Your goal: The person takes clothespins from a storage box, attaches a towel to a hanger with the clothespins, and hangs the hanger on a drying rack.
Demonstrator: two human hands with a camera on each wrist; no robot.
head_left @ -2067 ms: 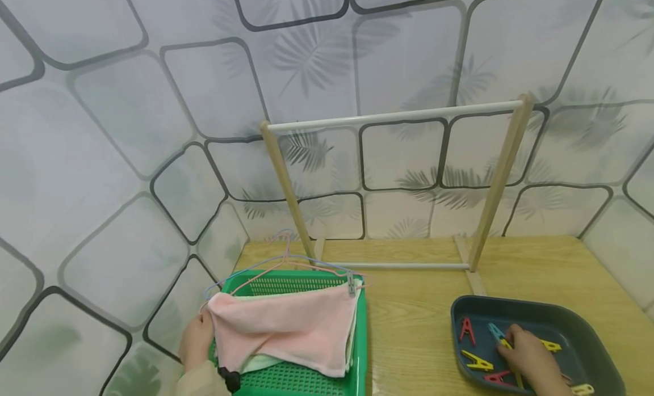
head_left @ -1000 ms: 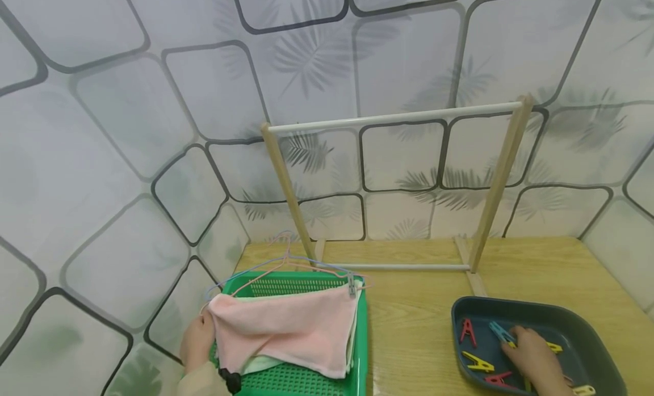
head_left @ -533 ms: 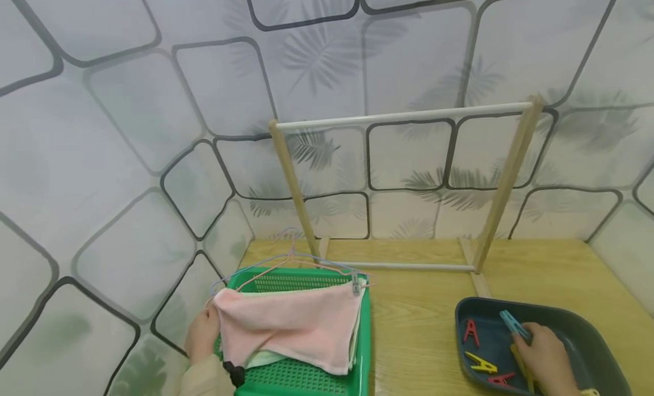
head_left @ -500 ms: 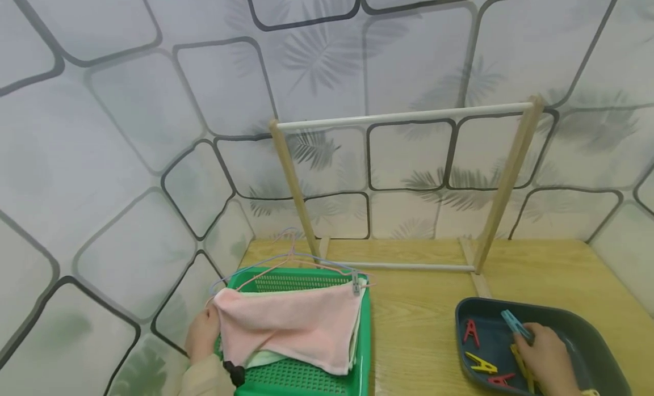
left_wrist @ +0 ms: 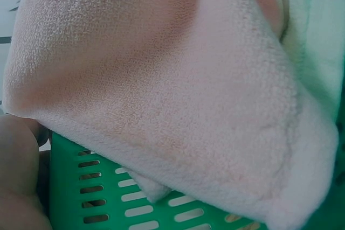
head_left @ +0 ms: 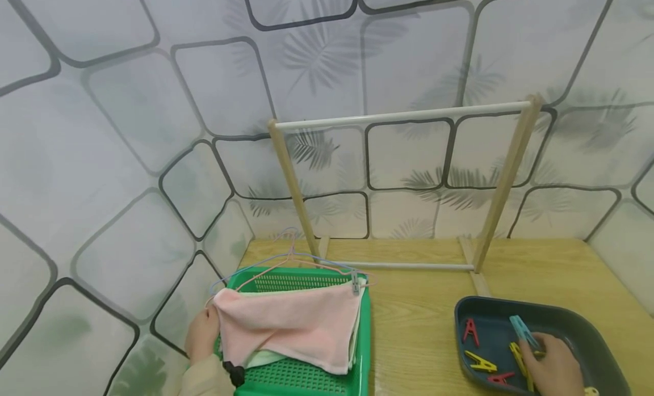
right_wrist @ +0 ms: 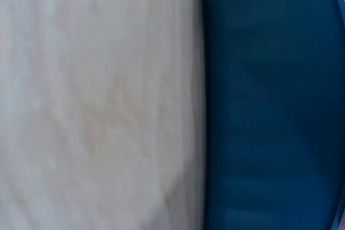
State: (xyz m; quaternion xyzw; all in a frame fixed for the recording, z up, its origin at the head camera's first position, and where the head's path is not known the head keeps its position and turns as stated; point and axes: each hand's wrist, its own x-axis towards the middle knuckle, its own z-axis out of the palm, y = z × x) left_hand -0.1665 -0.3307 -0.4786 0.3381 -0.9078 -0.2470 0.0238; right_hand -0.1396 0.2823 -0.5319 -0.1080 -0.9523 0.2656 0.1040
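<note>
A pink towel [head_left: 291,322] lies over a green basket [head_left: 361,350], with a pale green cloth [head_left: 265,359] partly showing beneath it. A pink hanger [head_left: 263,279] and a blue hanger [head_left: 250,266] rise behind the towel, and a grey clothespin [head_left: 355,283] clips its right corner. My left hand [head_left: 201,335] grips the towel's left corner; its fingertips are hidden there. Over the dark tray [head_left: 577,316], my right hand [head_left: 554,362] pinches a blue clothespin [head_left: 522,329] between thumb and fingers. In the left wrist view the towel [left_wrist: 161,79] hides most of the basket.
Red clothespins [head_left: 470,331] and yellow clothespins [head_left: 480,362] lie in the tray. A wooden rack with a white top bar [head_left: 409,117] stands at the back of the table [head_left: 409,339]. Patterned walls border the back and sides. A pale blurred surface fills much of the right wrist view.
My right hand has shifted right in the tray with the blue clothespin, which now points more upward. More of a yellow clothespin shows. The left hand still holds the towel's corner.
</note>
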